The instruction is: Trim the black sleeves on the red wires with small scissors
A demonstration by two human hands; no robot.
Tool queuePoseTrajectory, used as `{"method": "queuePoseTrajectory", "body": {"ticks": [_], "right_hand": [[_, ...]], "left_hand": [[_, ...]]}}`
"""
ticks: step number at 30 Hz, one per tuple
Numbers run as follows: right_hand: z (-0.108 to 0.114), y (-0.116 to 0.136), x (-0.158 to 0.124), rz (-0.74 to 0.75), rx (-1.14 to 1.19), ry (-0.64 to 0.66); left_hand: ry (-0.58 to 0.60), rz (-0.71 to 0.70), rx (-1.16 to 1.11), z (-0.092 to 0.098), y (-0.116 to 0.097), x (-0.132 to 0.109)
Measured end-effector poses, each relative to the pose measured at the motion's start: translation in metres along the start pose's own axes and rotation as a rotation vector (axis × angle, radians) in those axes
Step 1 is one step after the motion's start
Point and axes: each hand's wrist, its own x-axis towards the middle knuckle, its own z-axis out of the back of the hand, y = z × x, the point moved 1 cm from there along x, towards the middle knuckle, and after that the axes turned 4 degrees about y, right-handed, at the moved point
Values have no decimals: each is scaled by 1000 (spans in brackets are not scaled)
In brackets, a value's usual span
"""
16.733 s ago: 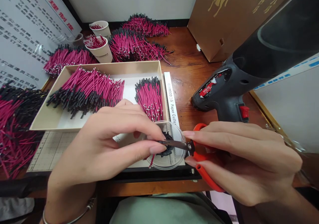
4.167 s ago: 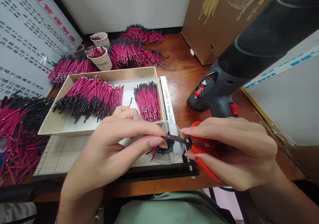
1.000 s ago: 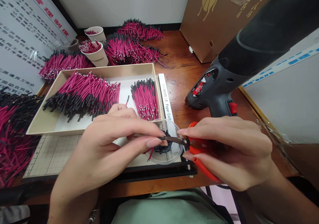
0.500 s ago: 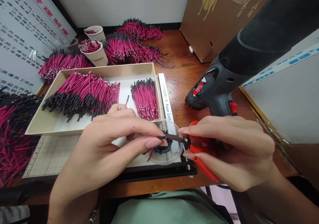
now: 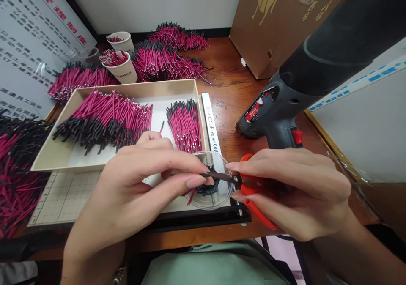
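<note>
My left hand is closed, thumb and forefinger pinching the black end of a thin wire. My right hand grips red-handled scissors, whose dark blades point left and meet the left fingertips. Below the blades lies a clear round dish with small black pieces in it. A short red wire end shows under my left thumb; whether it belongs to the pinched wire I cannot tell. Behind my left hand, a shallow cream box holds red wires with black ends, in two groups.
The box and dish rest on a paper cutter board. More wires are heaped behind, beside two paper cups of wires. A loose pile lies far left. A heat gun-like black tool and a brown carton stand right.
The scissor blades have shifted very slightly at the left fingertips. Both hands otherwise keep their place and hold.
</note>
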Motion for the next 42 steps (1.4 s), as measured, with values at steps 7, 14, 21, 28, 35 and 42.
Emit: {"method": "queuePoseTrajectory", "body": {"ticks": [7,14,21,28,35,42], "right_hand": [[-3,-1,3,12,-34,-2],[0,4,1,-44,-26,-22],[0,2,1,-27,-35,-14],[-1,0,0,-11,-8,13],[1,1,1,16,-18,27],[-1,2,2,-38,-18,-19]], "left_hand": [[-43,52,-48,-5,-1,-4],[-50,47,-27,-4,2,-5],[-51,45,-42,-4,0,-5],[-53,78,-17,-5,-4,-5],[-45,57,-39,-4,1,-5],[-48,44,-39,-4,2,-7]]}}
